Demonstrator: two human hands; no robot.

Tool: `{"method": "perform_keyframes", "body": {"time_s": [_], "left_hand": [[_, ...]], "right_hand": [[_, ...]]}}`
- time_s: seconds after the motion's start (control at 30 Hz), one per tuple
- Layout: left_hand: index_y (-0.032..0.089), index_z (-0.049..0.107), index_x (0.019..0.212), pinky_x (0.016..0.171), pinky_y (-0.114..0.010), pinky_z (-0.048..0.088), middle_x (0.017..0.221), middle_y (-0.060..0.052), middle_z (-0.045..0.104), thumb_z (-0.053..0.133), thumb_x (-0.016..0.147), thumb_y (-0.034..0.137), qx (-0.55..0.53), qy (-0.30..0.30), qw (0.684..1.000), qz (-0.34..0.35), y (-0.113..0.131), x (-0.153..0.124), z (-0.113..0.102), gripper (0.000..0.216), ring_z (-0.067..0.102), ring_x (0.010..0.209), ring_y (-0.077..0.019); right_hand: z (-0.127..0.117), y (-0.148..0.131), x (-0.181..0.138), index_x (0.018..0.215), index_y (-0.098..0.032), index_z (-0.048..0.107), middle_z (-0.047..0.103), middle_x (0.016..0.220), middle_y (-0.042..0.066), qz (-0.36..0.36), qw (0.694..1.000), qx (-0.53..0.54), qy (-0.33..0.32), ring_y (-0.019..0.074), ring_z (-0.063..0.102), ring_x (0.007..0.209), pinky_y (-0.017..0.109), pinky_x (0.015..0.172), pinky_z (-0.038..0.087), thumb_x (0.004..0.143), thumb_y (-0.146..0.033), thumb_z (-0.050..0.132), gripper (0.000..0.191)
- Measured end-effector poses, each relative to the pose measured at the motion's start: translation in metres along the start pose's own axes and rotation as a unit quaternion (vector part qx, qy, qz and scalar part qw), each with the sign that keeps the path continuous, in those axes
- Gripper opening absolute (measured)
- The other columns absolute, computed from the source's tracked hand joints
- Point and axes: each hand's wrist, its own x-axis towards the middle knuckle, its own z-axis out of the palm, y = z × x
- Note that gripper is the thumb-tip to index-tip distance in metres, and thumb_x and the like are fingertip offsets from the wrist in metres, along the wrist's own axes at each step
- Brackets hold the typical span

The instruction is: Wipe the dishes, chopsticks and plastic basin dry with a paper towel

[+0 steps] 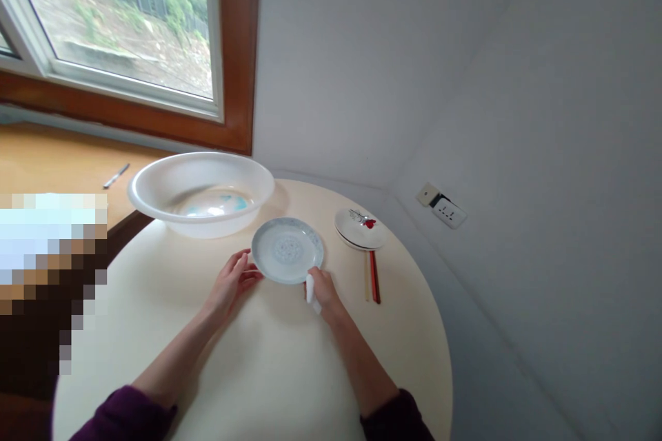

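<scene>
A pale plate (287, 250) with a blue-grey pattern in its centre and around its rim is held between my two hands over the table. My left hand (241, 278) grips the plate's left edge, the fingers reaching under the rim. At the lower right edge is my right hand (321, 287), closed around a small white cloth or tissue (310, 289) and touching the rim. The fingertips of the right hand are partly hidden behind the white piece. Beyond the plate, a large translucent basin (201, 226) stands with blue patches showing at its bottom.
Right of the plate, stacked white plates (356, 227) carry a red and black design. Several chopsticks (373, 278) lie just before them on the round cream table (258, 372). A knife-like utensil (116, 176) rests on the wooden surface (62, 151) under the window. A wall socket (449, 212) is at right.
</scene>
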Motion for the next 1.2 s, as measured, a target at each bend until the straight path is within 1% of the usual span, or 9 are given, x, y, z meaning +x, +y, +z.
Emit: {"method": "perform_keyframes", "body": {"time_s": [0.07, 0.17, 0.3, 0.47, 0.8, 1.0, 1.2], "left_hand": [[0.017, 0.053, 0.107, 0.071, -0.03, 0.051, 0.07, 0.0, 0.063, 0.062, 0.071, 0.044, -0.006, -0.001, 1.0, -0.008, -0.001, 0.002, -0.001, 0.046, 0.064, 0.065, -0.015], [0.017, 0.053, 0.107, 0.07, -0.03, 0.052, 0.067, 0.0, 0.063, 0.063, 0.071, 0.041, -0.01, -0.006, 1.0, -0.013, -0.003, 0.003, -0.002, 0.045, 0.064, 0.063, -0.0142], [0.017, 0.052, 0.107, 0.065, -0.029, 0.051, 0.062, 0.001, 0.063, 0.063, 0.07, 0.039, 0.009, -0.019, 1.0, -0.016, -0.005, 0.004, -0.003, 0.044, 0.062, 0.06, -0.0142], [0.016, 0.053, 0.102, 0.062, -0.03, 0.051, 0.058, 0.002, 0.062, 0.062, 0.069, 0.039, 0.021, -0.013, 1.0, -0.008, -0.005, 0.002, -0.002, 0.041, 0.062, 0.058, -0.0156], [0.017, 0.054, 0.094, 0.06, -0.032, 0.051, 0.054, 0.004, 0.059, 0.062, 0.067, 0.038, 0.031, 0.004, 0.999, 0.01, -0.006, 0.003, -0.002, 0.036, 0.06, 0.052, -0.0149], [0.017, 0.053, 0.094, 0.061, -0.032, 0.05, 0.053, 0.004, 0.059, 0.061, 0.067, 0.038, 0.039, 0.008, 0.999, 0.005, -0.005, 0.002, -0.002, 0.035, 0.058, 0.051, -0.0139], [0.017, 0.053, 0.092, 0.059, -0.033, 0.05, 0.051, 0.005, 0.058, 0.062, 0.065, 0.037, 0.031, 0.011, 0.999, 0.006, -0.006, 0.002, -0.001, 0.034, 0.058, 0.049, -0.0143]], "right_hand": [[0.004, -0.005, 0.011, 0.052, -0.017, 0.048, 0.042, 0.042, -0.004, -0.002, 1.0, 0.014, 0.024, 0.0079, 0.036, 0.04, 0.02, 0.038, 0.026, 0.068, -0.026, 0.044, 0.019], [0.009, -0.013, 0.022, 0.052, -0.018, 0.045, 0.04, 0.043, -0.005, 0.003, 0.998, 0.032, 0.046, 0.0075, 0.036, 0.04, 0.019, 0.037, 0.026, 0.069, -0.024, 0.045, 0.018], [0.014, -0.02, 0.034, 0.052, -0.019, 0.042, 0.037, 0.042, -0.006, 0.024, 0.997, 0.05, 0.049, 0.008, 0.036, 0.037, 0.019, 0.034, 0.026, 0.073, -0.023, 0.043, 0.021], [0.016, -0.02, 0.044, 0.055, -0.019, 0.042, 0.038, 0.042, -0.006, 0.04, 0.996, 0.062, 0.054, 0.0079, 0.036, 0.036, 0.018, 0.032, 0.028, 0.075, -0.022, 0.043, 0.02], [0.016, -0.022, 0.044, 0.059, -0.018, 0.044, 0.041, 0.044, -0.006, 0.052, 0.995, 0.064, 0.052, 0.0076, 0.04, 0.038, 0.016, 0.033, 0.029, 0.075, -0.023, 0.045, 0.017], [0.017, -0.022, 0.045, 0.061, -0.017, 0.048, 0.044, 0.045, -0.006, 0.061, 0.996, 0.054, 0.045, 0.0076, 0.042, 0.037, 0.016, 0.034, 0.029, 0.075, -0.024, 0.048, 0.016], [0.015, -0.024, 0.043, 0.064, -0.015, 0.051, 0.052, 0.051, -0.003, 0.074, 0.996, 0.052, 0.019, 0.0063, 0.04, 0.036, 0.017, 0.033, 0.027, 0.076, -0.025, 0.046, 0.017]]}}
